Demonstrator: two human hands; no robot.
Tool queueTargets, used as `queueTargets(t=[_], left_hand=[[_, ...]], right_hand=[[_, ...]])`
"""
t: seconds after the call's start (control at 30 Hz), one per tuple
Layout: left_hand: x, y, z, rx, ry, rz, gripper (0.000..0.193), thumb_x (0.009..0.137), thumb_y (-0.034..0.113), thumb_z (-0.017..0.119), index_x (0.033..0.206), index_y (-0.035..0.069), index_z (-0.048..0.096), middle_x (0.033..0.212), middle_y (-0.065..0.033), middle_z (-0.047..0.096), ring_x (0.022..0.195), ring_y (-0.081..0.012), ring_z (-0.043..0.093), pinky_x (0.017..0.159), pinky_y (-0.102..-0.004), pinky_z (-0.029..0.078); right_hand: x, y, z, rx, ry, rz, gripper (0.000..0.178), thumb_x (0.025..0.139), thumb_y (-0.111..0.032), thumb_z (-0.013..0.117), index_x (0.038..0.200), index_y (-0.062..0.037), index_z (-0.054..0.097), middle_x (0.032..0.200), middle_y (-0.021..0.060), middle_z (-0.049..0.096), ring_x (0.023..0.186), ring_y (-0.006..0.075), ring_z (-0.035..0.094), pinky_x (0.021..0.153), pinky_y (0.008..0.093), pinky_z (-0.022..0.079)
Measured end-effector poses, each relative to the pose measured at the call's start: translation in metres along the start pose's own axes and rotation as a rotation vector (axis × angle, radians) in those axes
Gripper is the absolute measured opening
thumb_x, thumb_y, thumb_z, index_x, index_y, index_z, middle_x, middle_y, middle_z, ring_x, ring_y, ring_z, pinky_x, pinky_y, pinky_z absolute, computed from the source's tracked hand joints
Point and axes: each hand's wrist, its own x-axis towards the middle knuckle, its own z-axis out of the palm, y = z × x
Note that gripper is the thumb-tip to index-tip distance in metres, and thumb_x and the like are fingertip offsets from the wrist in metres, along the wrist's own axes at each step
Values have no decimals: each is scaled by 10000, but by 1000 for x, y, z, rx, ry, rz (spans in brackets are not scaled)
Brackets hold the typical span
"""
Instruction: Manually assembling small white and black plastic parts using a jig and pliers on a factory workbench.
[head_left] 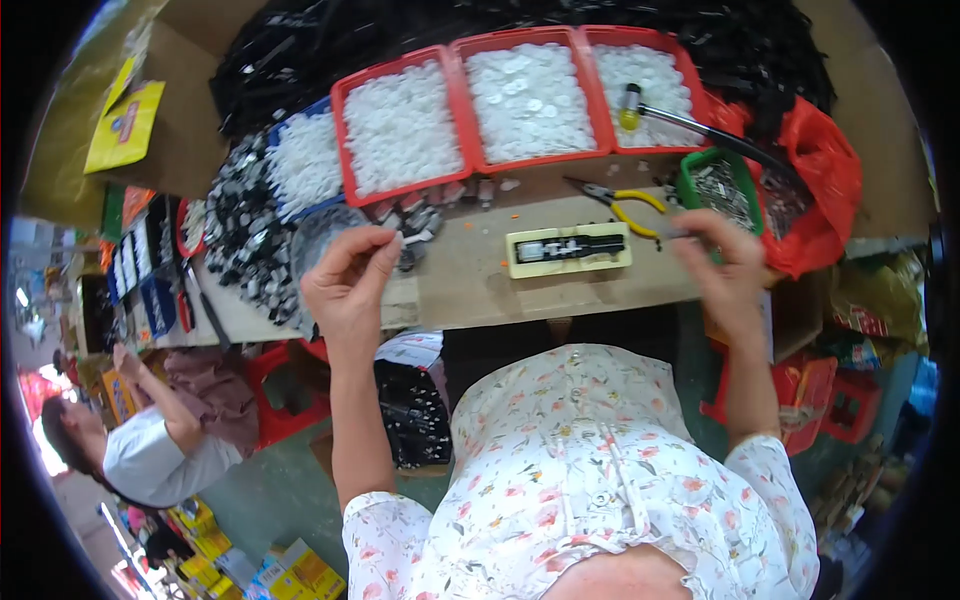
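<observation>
The black part (570, 246) lies lengthwise in the cream block (572, 267), which sits near the front edge of the worktop (470, 275), between the operator's two hands and apart from both. Bright fittings show along the part; its ends lie inside the block's rim.

Left hand (345, 280): raised to the left of the block, over the front edge of the worktop. Thumb and index tips form a narrow pinch. A pale speck shows at the tips; whether it is a small piece or a nail cannot be told from here.

Right hand (725, 270): to the right of the block, fingers bent, blurred. Their gap and any content cannot be determined.

Handling, judged by appearance: the black part is probably light and stiff, with a smooth surface that may slip under dry fingertips. Grip it by the long sides, clear of the bright fittings, which may be its more delicate area. The block appears rigid; steady it by its outer end walls.

Adjacent items: yellow-handled pliers (613, 195) lie behind the block, toward its right end. A green tray (686, 188) of small metal parts stands to their right. Three red trays (600, 105) of white pieces line the rear of the worktop.
</observation>
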Motion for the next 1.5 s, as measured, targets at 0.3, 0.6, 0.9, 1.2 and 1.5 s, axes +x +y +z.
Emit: queueTargets(t=[0.3, 0.6, 0.9, 1.2, 1.5], left_hand=[[-21, 3, 91, -270, -244, -64, 128, 829, -80, 739, 944, -24, 734, 975, -47, 687, 837, -73, 614, 727, -202, 494], [-14, 4, 108, -143, -313, -116, 89, 823, -64, 718, 900, -21, 722, 941, -40, 684, 850, -103, 629, 752, -227, 503], [-8, -8, 117, -111, -363, -140, 128, 890, 39, 691, 1004, -19, 702, 926, -72, 668, 836, -171, 602, 774, -310, 497], [-9, 3, 133, -131, -448, -218, 108, 894, 59, 735, 962, -21, 708, 823, -36, 636, 705, -129, 521, 640, -300, 433], [-9, -16, 126, -99, -459, -98, 100, 774, -80, 662, 863, -35, 670, 867, -53, 633, 833, -153, 585, 784, -291, 480]], right_hand=[[14, -31, 47, 247, -140, -213, 187, 798, 34, 737, 979, 27, 686, 927, 111, 700, 824, 210, 678, 708, 317, 525], [11, -11, 33, 249, -176, -226, 170, 822, -13, 739, 982, 17, 693, 933, 119, 696, 820, 235, 685, 728, 325, 535], [8, -3, 35, 424, -103, -343, 164, 803, -62, 720, 939, 11, 665, 867, 140, 644, 799, 318, 644, 704, 396, 500], [1, 8, 37, 395, 16, -489, 130, 765, -89, 746, 830, 0, 678, 767, 137, 614, 746, 315, 622, 647, 410, 474], [-1, 13, 37, 250, -35, -498, 388, 793, -283, 757, 1035, -2, 642, 906, 159, 616, 891, 362, 618, 769, 438, 509]])
